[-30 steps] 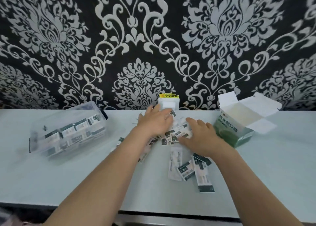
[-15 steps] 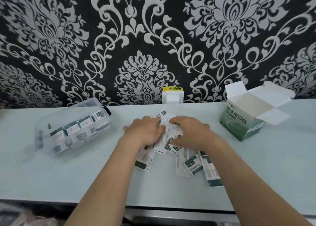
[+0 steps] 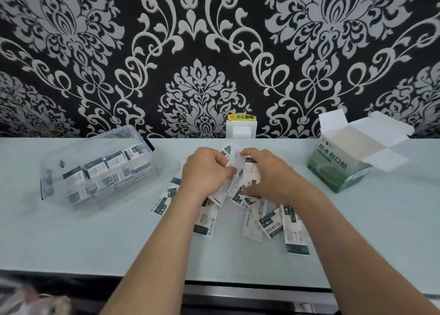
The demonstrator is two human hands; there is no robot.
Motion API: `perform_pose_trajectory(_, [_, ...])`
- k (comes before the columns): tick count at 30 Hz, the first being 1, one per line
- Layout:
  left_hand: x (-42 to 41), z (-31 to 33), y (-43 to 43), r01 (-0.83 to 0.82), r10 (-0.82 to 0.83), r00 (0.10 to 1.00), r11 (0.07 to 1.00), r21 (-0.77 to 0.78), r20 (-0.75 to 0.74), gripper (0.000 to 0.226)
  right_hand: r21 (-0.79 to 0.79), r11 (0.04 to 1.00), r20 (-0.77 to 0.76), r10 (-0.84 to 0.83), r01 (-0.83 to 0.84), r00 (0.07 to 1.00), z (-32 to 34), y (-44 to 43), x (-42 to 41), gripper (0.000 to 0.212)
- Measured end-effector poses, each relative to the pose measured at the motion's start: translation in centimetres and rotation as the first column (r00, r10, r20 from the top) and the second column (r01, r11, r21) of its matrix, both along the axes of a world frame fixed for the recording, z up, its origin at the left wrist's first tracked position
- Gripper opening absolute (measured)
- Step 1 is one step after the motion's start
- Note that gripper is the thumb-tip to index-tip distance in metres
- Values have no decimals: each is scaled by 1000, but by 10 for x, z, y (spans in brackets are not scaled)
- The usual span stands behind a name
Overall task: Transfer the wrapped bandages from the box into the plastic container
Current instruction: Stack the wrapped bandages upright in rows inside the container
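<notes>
A heap of white-and-dark-green wrapped bandages lies mid-table, with several loose ones spread toward me. My left hand and my right hand face each other over the heap, fingers curled round a bunch of the bandages between them. The clear plastic container stands at the left, holding several bandages. The green-and-white box stands open at the right; its inside looks bare.
A white wall socket with a yellow warning label sits at the back, just behind the heap. The patterned wall closes off the far side. The table's front edge runs below my forearms.
Both hands have drawn closer together and curled in, bunching the bandages between them. The view has tilted slightly, so everything sits a little lower in frame.
</notes>
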State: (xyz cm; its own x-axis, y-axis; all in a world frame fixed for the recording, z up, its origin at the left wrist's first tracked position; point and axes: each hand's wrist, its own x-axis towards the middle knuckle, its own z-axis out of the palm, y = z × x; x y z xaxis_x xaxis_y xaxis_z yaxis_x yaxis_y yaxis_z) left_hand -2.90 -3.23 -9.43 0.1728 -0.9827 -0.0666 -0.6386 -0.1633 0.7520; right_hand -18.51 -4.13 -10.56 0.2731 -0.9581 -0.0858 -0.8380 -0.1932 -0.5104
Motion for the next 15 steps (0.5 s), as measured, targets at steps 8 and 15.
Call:
perform_pose_trajectory(8, [16, 31, 16, -13, -10, 885, 999, -46, -466, 12, 94, 981, 539, -195, 172, 820, 28, 9, 8, 42])
perform_pose_trajectory(15, [15, 28, 19, 68, -77, 882, 997, -37, -465, 18, 406, 911, 802, -393, 74, 450, 23, 12, 15, 28])
